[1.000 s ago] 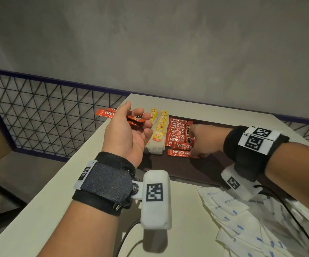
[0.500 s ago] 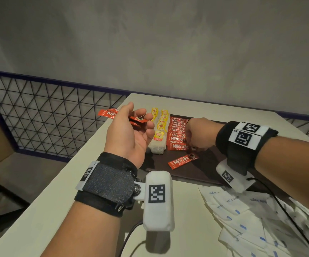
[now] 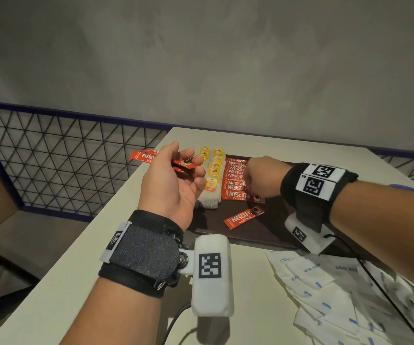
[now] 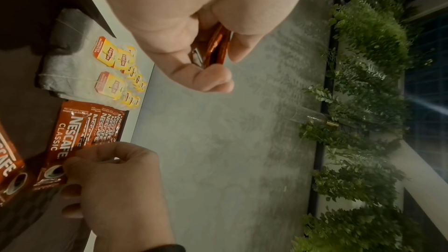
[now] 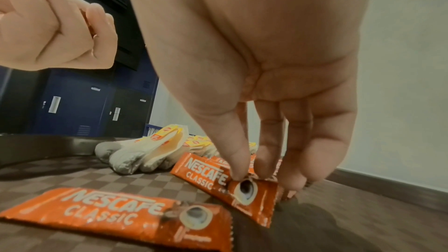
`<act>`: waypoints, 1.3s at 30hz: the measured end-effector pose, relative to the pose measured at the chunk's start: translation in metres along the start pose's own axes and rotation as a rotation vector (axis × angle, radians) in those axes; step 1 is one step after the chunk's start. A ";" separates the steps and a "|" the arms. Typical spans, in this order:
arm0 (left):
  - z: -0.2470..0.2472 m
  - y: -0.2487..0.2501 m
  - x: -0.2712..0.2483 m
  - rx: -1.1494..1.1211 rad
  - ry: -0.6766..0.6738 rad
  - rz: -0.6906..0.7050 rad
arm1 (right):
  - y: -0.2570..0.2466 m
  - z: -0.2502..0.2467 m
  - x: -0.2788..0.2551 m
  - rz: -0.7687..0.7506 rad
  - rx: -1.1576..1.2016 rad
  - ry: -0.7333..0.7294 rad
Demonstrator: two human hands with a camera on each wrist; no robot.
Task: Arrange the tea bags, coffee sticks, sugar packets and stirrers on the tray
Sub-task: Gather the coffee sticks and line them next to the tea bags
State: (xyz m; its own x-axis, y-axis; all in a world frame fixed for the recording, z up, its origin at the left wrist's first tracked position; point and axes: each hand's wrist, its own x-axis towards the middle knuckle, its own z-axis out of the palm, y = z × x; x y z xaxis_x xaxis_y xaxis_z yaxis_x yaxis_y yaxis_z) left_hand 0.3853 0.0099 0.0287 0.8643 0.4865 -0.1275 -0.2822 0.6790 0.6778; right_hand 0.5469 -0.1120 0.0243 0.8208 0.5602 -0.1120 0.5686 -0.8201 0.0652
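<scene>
Pale table [image 3: 81, 257] against a grey wall, dark tray [image 3: 255, 232] at its far end: tea bags [image 3: 212, 170] and a row of coffee sticks [image 3: 234, 180] are already laid out, one loose stick [image 3: 243, 218] nearer. Right hand [image 3: 263, 178] pinches the row's nearest stick [image 5: 225, 185]; left hand [image 3: 173, 185] grasps spare sticks [image 3: 183, 165] above the tray's left edge. Sugar packets [image 3: 337, 295] remain heaped near right; no stirrers visible, roughly halfway.

The coffee sticks [image 5: 116, 216] are glossy, crinkled foil-like wrappers, the tea bags [image 5: 135, 157] soft matt paper with shiny card tags, the sugar packets [image 3: 325, 290] smooth white paper, the tray [image 5: 72, 175] dark with a matt chequered texture, and the tabletop [image 3: 76, 270] a smooth, matt cream.
</scene>
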 end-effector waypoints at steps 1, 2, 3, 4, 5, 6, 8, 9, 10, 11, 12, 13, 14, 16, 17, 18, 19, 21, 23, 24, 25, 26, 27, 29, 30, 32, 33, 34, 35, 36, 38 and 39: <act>0.000 0.000 0.000 0.000 -0.001 0.001 | 0.000 -0.001 0.000 -0.004 0.003 0.012; 0.001 0.000 0.000 0.002 -0.001 0.002 | 0.001 -0.002 0.000 -0.016 0.014 0.025; 0.001 0.000 0.000 0.003 -0.001 0.001 | 0.001 -0.004 -0.001 -0.036 0.032 0.038; 0.001 0.000 0.000 0.005 -0.002 0.001 | 0.002 -0.006 -0.003 -0.066 0.053 0.050; 0.002 0.000 0.000 0.005 -0.003 0.000 | 0.002 -0.009 -0.004 -0.101 0.070 0.054; 0.002 0.000 0.000 0.004 -0.005 0.001 | 0.002 -0.011 -0.007 -0.139 0.082 0.050; 0.002 0.000 -0.001 0.004 -0.009 0.001 | 0.002 -0.014 -0.014 -0.211 0.095 0.016; 0.002 0.000 -0.001 0.005 -0.008 0.001 | 0.002 -0.014 -0.018 -0.246 0.097 -0.020; 0.002 0.000 -0.001 0.006 -0.007 0.002 | 0.002 -0.015 -0.022 -0.276 0.096 -0.062; 0.002 0.000 -0.002 0.006 -0.008 0.002 | 0.002 -0.014 -0.025 -0.298 0.090 -0.102; 0.002 0.000 -0.002 0.006 -0.007 0.003 | 0.001 -0.014 -0.028 -0.314 0.079 -0.133; 0.002 0.000 -0.002 0.004 -0.007 0.003 | 0.002 -0.012 -0.031 -0.324 0.064 -0.154; 0.002 0.001 -0.002 0.002 -0.007 0.003 | 0.002 -0.010 -0.033 -0.333 0.046 -0.168; 0.002 0.000 -0.003 0.003 -0.006 0.003 | 0.003 -0.005 -0.034 -0.345 0.013 -0.174; 0.003 0.000 -0.003 0.004 -0.005 0.004 | 0.003 -0.003 -0.035 -0.347 0.006 -0.168; 0.002 0.000 -0.003 0.005 -0.005 0.006 | 0.003 -0.002 -0.035 -0.347 0.004 -0.161; 0.002 0.000 -0.003 0.005 -0.005 0.009 | 0.004 -0.001 -0.036 -0.346 0.002 -0.154; 0.002 0.000 -0.003 0.006 -0.004 0.012 | 0.006 0.002 -0.037 -0.338 -0.004 -0.128; 0.002 0.000 -0.003 0.004 -0.005 0.009 | 0.008 0.005 -0.037 -0.319 -0.027 -0.070; 0.002 0.000 -0.003 0.003 -0.006 0.007 | 0.009 0.007 -0.037 -0.311 -0.041 -0.034; 0.002 0.000 -0.003 0.003 -0.006 0.006 | 0.009 0.009 -0.036 -0.301 -0.054 -0.005; 0.002 -0.001 -0.003 0.004 -0.006 0.006 | 0.009 0.010 -0.035 -0.291 -0.064 0.013; 0.002 -0.001 -0.003 0.007 -0.007 0.004 | 0.008 0.010 -0.034 -0.280 -0.074 0.020; 0.002 -0.001 -0.002 0.018 -0.010 -0.005 | 0.006 0.009 -0.032 -0.266 -0.087 0.020; 0.001 -0.001 -0.002 0.024 -0.012 -0.013 | 0.004 0.008 -0.031 -0.262 -0.095 0.019; 0.001 -0.001 -0.001 0.025 -0.018 -0.027 | -0.001 0.007 -0.029 -0.253 -0.119 0.021; 0.001 -0.001 -0.002 0.021 -0.021 -0.032 | -0.003 0.007 -0.028 -0.249 -0.130 0.021; 0.001 -0.001 -0.001 0.019 -0.022 -0.033 | -0.006 0.006 -0.027 -0.243 -0.139 0.018; 0.001 -0.001 -0.001 0.018 -0.023 -0.032 | -0.008 0.006 -0.026 -0.235 -0.148 0.015; 0.001 -0.002 -0.001 0.020 -0.023 -0.029 | -0.009 0.005 -0.025 -0.228 -0.156 0.010; 0.001 -0.002 0.000 0.024 -0.023 -0.026 | -0.012 0.003 -0.024 -0.218 -0.168 0.012; 0.001 -0.002 0.001 0.025 -0.023 -0.028 | -0.013 0.002 -0.023 -0.214 -0.173 0.019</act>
State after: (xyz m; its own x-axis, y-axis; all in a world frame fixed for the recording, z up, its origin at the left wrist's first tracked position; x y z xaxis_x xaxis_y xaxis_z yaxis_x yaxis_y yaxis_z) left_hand 0.3866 0.0083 0.0276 0.8811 0.4548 -0.1301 -0.2479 0.6782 0.6918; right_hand 0.5203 -0.1151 0.0236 0.6808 0.7221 -0.1230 0.7290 -0.6515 0.2103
